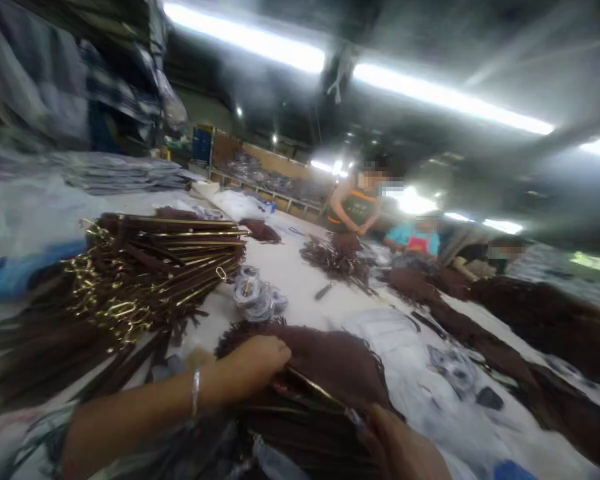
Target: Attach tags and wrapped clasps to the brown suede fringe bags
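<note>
A brown fabric piece (330, 353) with a gold zipper (313, 385) along its edge lies in front of me. My left hand (263, 360), with a silvery bracelet at the wrist, is closed on the fabric at the zipper's left end. At the other end, my right hand (403, 443) is closed around the zipper edge, blurred by motion. Something small and shiny (355, 419) shows at its fingertips; I cannot make out what it is. More brown pieces with gold zippers (300, 417) lie stacked beneath both hands.
To the left is a large heap of brown zippered strips (180, 253) with gold clasps. Clear plastic-wrapped rolls (257, 293) sit beside it on the white table (300, 267). Plastic bags (420, 360) and long brown piles (480, 333) lie right. Several people (357, 207) work farther back.
</note>
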A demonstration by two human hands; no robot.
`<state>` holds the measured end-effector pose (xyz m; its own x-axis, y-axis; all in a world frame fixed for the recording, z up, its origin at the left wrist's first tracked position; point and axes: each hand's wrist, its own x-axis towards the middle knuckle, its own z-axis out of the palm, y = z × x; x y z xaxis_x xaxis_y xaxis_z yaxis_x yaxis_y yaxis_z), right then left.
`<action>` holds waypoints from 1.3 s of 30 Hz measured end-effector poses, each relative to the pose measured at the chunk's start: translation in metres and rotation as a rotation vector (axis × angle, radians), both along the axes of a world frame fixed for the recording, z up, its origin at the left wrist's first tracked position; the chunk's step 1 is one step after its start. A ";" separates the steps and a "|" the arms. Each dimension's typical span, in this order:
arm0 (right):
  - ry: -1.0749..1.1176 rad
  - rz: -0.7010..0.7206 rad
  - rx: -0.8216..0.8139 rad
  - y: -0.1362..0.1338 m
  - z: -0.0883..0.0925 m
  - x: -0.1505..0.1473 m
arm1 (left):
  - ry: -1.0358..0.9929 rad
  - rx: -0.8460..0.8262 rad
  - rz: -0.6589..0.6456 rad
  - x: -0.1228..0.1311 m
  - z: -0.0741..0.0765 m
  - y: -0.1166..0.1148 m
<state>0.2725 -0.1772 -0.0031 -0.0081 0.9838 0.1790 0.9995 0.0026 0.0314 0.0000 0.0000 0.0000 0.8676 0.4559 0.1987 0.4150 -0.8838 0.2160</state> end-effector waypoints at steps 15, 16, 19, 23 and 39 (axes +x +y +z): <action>0.194 0.093 -0.036 0.121 0.013 -0.059 | -0.167 -0.310 0.008 0.006 0.001 0.016; 0.198 0.086 -0.044 0.124 0.010 -0.056 | -0.160 -0.360 -0.010 0.005 0.003 0.017; 0.219 0.064 -0.050 0.128 0.005 -0.055 | -0.129 -0.525 -0.025 0.005 0.009 0.019; 0.272 0.031 -0.014 0.120 0.008 -0.062 | -0.163 -0.625 0.009 0.009 0.007 0.027; 0.196 0.146 0.013 0.106 -0.003 -0.080 | -0.436 -1.082 -0.022 0.015 -0.020 0.044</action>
